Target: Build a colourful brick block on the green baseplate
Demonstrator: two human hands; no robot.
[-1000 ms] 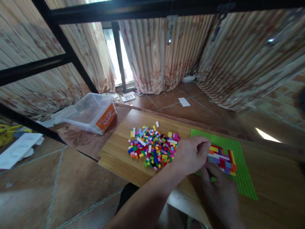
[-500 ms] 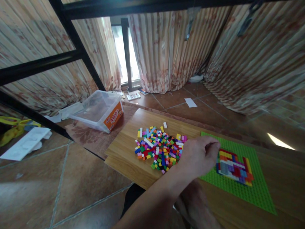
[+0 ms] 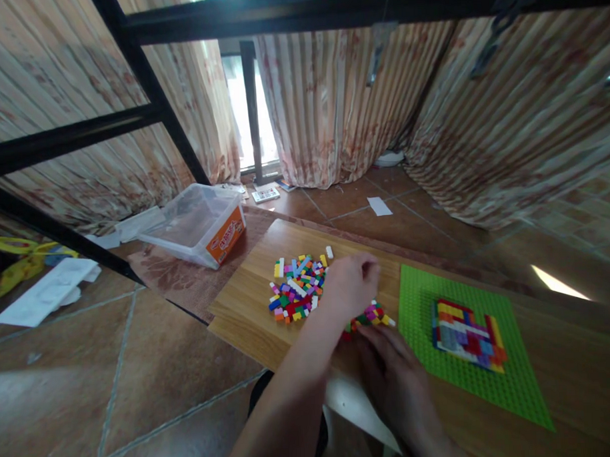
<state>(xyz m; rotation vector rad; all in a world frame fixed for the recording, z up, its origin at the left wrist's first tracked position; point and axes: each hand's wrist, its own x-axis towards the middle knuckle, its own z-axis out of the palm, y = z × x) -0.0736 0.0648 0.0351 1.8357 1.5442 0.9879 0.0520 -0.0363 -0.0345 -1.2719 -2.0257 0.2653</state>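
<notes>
A pile of small coloured toy bricks (image 3: 292,295) lies on the wooden table. My left hand (image 3: 350,287) hovers over the right part of the pile, fingers curled inward and blurred; whatever they may hold is hidden. Below it, my right hand (image 3: 394,369) reaches in from the lower right, its fingers stretched out and touching the near right edge of the pile. Both hands cover some of the bricks. To their right, a green baseplate (image 3: 418,318) carries a flat, multicoloured brick build (image 3: 469,333), which neither hand touches.
A clear plastic box with an orange label (image 3: 226,239) stands beyond the table's left end on a brown mat (image 3: 171,280). Black metal bars (image 3: 165,113) cross the upper left. Papers (image 3: 47,291) and a yellow object (image 3: 21,272) lie on the tiled floor.
My left hand has moved left, from beside the baseplate to over the pile. My right hand has come up from beneath the left forearm to the bricks. Some bricks now lie farther right.
</notes>
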